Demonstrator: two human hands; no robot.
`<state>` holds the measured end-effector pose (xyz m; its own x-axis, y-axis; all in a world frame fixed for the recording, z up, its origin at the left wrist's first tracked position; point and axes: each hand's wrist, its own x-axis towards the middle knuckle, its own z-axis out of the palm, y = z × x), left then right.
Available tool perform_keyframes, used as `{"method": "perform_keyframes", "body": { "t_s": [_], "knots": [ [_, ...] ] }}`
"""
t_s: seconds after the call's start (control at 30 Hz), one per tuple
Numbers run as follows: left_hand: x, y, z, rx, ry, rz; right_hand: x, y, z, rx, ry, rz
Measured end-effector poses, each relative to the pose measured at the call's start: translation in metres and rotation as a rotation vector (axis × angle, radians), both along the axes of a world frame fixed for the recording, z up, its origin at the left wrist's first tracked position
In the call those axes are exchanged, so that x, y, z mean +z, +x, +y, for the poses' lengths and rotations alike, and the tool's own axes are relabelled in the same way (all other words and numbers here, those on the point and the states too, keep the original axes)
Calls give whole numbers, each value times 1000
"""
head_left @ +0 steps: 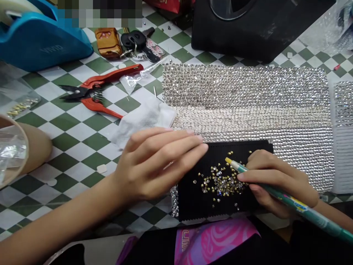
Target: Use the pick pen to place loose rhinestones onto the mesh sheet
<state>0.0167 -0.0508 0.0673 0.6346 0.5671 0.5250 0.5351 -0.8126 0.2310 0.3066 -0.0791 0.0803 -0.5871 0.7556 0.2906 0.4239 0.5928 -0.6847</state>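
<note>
My right hand (281,180) grips a green pencil-like stick (281,195) with a yellow tip, like a rhinestone picker. Its tip is just above a scatter of small gold-backed rhinestones (224,184) on a black sheet (193,206). My left hand (162,158) lies flat with fingers stretched out, its fingertips over the sheet's upper left edge. Under and behind the sheet spreads a sparkling rhinestone mesh (248,84), with a paler band of settings across its middle. A crumpled white tissue (143,119) lies behind my left hand.
Red-handled pliers (93,90), a bunch of keys (138,40) and a blue tape dispenser (46,40) occupy the left and back. A brown cup (35,147) stands at the left edge. Behind the mesh is a black box-like object (234,36). More rhinestone strip (343,103) lies at right.
</note>
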Motion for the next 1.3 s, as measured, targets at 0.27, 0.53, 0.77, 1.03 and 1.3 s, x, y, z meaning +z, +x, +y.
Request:
{"method": "perform_keyframes", "body": {
  "t_s": [0.27,0.53,0.77,1.03,1.3],
  "knots": [
    [-42,-14,-5,-105,-64,132,12,-5,-1,-72,-15,-140],
    [-42,-13,-7,-107,-81,137,8,-14,-9,-74,-9,-158],
    [-45,-12,-7,-112,-98,114,4,-15,-6,-71,38,-148],
    [-46,-14,-7,-123,-96,105,5,2,24,-343,4,-201],
    [-49,-13,-8,-120,-87,90,-22,-19,83,-294,28,72]
  ]
}}
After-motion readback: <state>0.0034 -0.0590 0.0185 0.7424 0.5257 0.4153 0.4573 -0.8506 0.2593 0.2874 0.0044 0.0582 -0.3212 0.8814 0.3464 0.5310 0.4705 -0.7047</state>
